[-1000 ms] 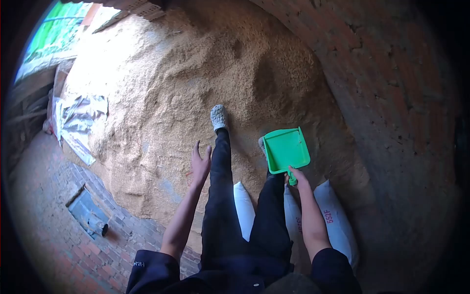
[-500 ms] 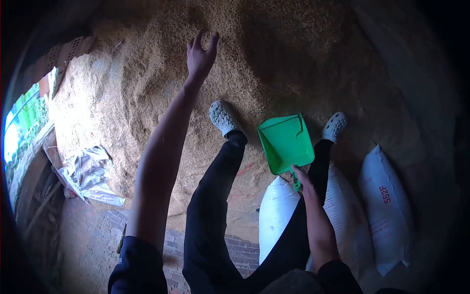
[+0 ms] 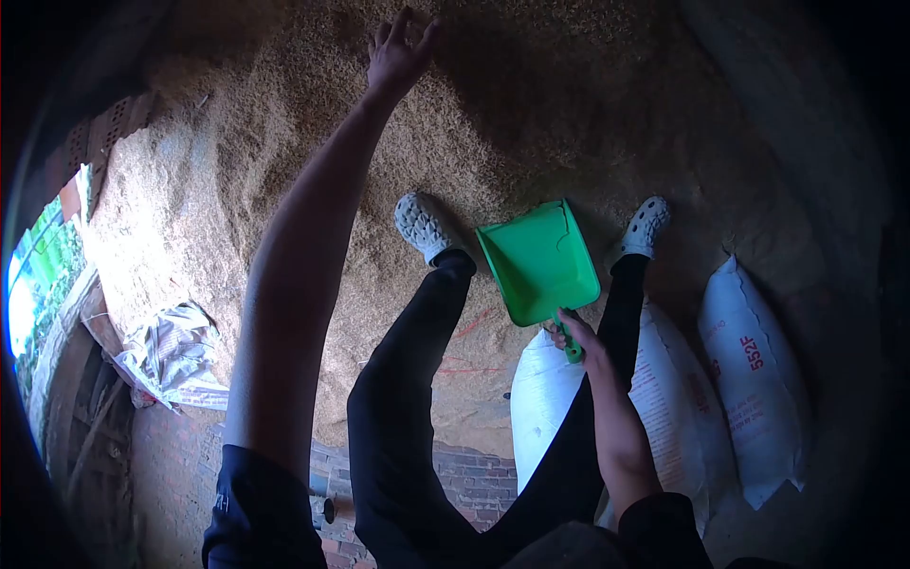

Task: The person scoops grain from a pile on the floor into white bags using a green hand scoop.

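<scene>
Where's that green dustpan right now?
In the head view, the green dustpan is in the person's right hand, between the two pale shoes and just above the white sacks in the picture.

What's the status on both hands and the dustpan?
Right hand holding green dustpan by its handle. Left hand open at the grain pile, contact unclear. White sacks close by the right leg.

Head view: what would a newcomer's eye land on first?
The bright green dustpan, just right of centre, gripped by its handle in the right hand. Then the left hand, stretched out over the tan, grainy heap at the top, and the plump white sacks at lower right.
</scene>
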Demonstrator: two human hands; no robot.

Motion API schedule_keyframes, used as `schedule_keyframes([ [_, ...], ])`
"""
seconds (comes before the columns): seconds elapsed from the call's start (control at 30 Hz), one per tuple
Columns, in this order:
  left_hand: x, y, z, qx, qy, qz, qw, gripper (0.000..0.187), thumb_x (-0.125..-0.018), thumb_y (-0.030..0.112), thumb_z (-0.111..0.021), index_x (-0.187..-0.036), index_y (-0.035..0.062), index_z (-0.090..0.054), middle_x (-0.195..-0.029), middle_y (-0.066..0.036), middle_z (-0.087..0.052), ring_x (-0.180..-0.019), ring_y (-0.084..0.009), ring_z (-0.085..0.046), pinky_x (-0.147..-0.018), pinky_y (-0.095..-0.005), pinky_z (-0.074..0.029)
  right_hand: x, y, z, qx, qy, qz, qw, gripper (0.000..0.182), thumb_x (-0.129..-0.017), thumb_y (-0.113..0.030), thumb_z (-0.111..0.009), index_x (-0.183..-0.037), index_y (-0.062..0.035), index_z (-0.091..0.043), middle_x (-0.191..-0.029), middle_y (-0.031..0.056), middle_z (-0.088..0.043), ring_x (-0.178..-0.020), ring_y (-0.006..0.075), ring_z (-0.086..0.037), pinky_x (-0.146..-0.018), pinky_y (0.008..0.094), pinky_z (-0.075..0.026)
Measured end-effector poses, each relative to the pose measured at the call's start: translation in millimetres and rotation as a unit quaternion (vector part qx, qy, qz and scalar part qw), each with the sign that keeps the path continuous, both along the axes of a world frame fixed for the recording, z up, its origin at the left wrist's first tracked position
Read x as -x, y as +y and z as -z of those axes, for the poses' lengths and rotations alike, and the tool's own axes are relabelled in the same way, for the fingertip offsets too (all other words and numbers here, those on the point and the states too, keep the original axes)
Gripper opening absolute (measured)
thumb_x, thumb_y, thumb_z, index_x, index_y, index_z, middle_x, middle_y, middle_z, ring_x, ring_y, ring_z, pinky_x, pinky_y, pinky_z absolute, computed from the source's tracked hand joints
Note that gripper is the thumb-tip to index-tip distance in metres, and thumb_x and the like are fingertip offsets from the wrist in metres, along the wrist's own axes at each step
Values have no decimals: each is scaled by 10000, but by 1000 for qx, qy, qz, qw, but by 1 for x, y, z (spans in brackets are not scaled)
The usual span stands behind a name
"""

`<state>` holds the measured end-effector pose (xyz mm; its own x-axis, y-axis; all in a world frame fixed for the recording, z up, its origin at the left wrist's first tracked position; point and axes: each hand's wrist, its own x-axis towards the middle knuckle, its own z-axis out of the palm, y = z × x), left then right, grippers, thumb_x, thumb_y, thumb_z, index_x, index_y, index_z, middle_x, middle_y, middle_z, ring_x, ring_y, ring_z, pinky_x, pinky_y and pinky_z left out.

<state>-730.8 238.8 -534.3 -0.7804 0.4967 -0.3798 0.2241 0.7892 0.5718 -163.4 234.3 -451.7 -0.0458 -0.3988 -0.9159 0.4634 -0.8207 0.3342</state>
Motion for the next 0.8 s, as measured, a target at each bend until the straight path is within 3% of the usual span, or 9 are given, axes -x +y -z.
schedule_keyframes([
  [0.17,-10,4,12,15,28,41,999,795,-787,727,-478,-1359,176,-427,-1352,-185,-420,-1258,-436,-367,-1001,-566,-330,66,0,18,-33,34,29,998,225,-962,-340,-520,-953,-143,-411,-727,8,-486,-476,70,-427,-414,221,-352],
  [0.3,-39,14,0,23,10,68,997,751,-793,719,-478,-1297,163,-492,-1297,-179,-467,-1225,-433,-398,-977,-577,-334,144,11,51,-36,142,73,987,207,-964,-330,-522,-957,-152,-415,-726,-3,-476,-496,53,-428,-418,194,-347],
  [0.5,-90,-4,-5,-2,54,78,995,595,-837,584,-541,-1253,158,-532,-1252,-141,-490,-1243,-401,-383,-956,-599,-324,251,47,90,-74,251,57,963,202,-957,-300,-536,-927,-138,-420,-695,3,-486,-495,68,-451,-420,220,-378],
  [0.53,-98,-11,-6,-8,11,75,997,592,-842,561,-554,-1285,171,-505,-1352,-132,-430,-1308,-404,-314,-1009,-607,-267,249,47,90,-60,247,54,966,196,-956,-290,-536,-911,-134,-427,-697,-1,-486,-500,70,-458,-425,225,-388],
  [0.57,-101,-19,-5,-9,16,73,997,592,-842,561,-554,-1285,171,-505,-1352,-132,-430,-1308,-404,-314,-1009,-607,-267,250,48,91,-61,252,53,964,196,-956,-290,-536,-911,-134,-427,-697,-1,-486,-500,70,-458,-425,225,-388],
  [0.63,-105,-38,2,-23,128,146,981,631,-845,579,-540,-1330,183,-468,-1436,-139,-346,-1370,-413,-215,-1071,-603,-178,244,43,88,-80,218,44,972,191,-954,-283,-536,-895,-133,-432,-696,-3,-485,-501,71,-463,-429,228,-393],
  [0.67,-93,-52,3,38,163,169,971,711,-859,634,-470,-1416,207,-358,-1507,-167,-217,-1413,-399,-100,-1102,-616,-76,243,43,88,-86,228,39,969,187,-949,-279,-541,-900,-133,-433,-696,-2,-483,-504,76,-470,-436,238,-400],
  [0.73,-61,-67,5,103,205,24,973,788,-850,704,-392,-1466,235,-249,-1532,-190,-98,-1424,-384,-38,-1089,-653,-53,242,43,83,-90,223,31,970,208,-947,-299,-550,-898,-132,-435,-705,-2,-483,-507,69,-463,-439,226,-391],
  [0.8,-19,-87,15,144,138,-187,962,883,-815,768,-349,-1493,243,-143,-1542,-197,-3,-1426,-378,-10,-1060,-696,-58,244,44,82,-88,218,16,972,222,-944,-313,-558,-898,-133,-437,-714,0,-483,-511,64,-457,-439,220,-382],
])
